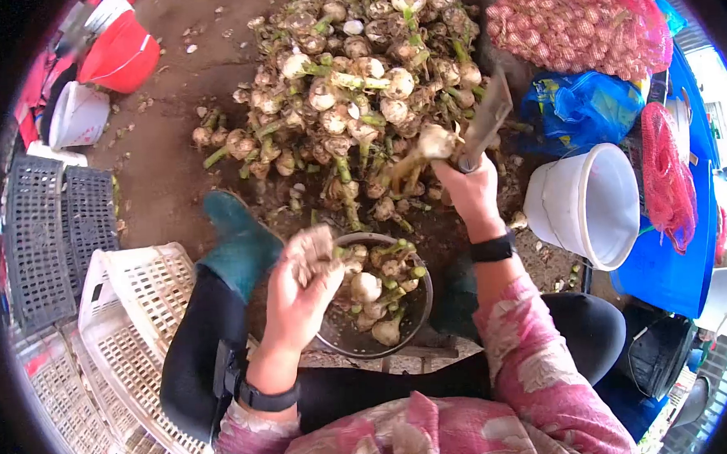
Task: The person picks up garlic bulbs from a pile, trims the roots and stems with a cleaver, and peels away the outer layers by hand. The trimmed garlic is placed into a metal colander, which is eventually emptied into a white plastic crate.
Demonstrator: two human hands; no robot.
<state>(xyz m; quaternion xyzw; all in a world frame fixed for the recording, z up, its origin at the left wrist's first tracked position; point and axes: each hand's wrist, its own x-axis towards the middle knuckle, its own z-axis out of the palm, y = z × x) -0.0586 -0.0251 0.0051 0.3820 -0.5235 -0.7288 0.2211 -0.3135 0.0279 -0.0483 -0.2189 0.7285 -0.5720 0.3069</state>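
My right hand (pixel 470 193) grips a knife (pixel 488 120) with a broad, dirt-stained blade that points up and away over the pile. Right beside my thumb, a garlic bulb (pixel 437 142) with a thick stem overlaps the pile in this view. My left hand (pixel 297 288) is near the left rim of a metal bowl (pixel 425 310), palm turned up, fingers apart and holding nothing; its fingertips look dirty and are blurred. Inside the bowl lie several trimmed garlic bulbs (pixel 367 288). Just beyond it rises a heap of garlic (pixel 336 105) with cut stems.
To the right stand a white bucket (pixel 543 197), a blue plastic bag (pixel 583 108) and a red net sack (pixel 583 26) full of bulbs. On the left are a white crate (pixel 149 296), black crates (pixel 43 235) and a red bucket (pixel 124 54). Green boots (pixel 237 246) flank the bowl.
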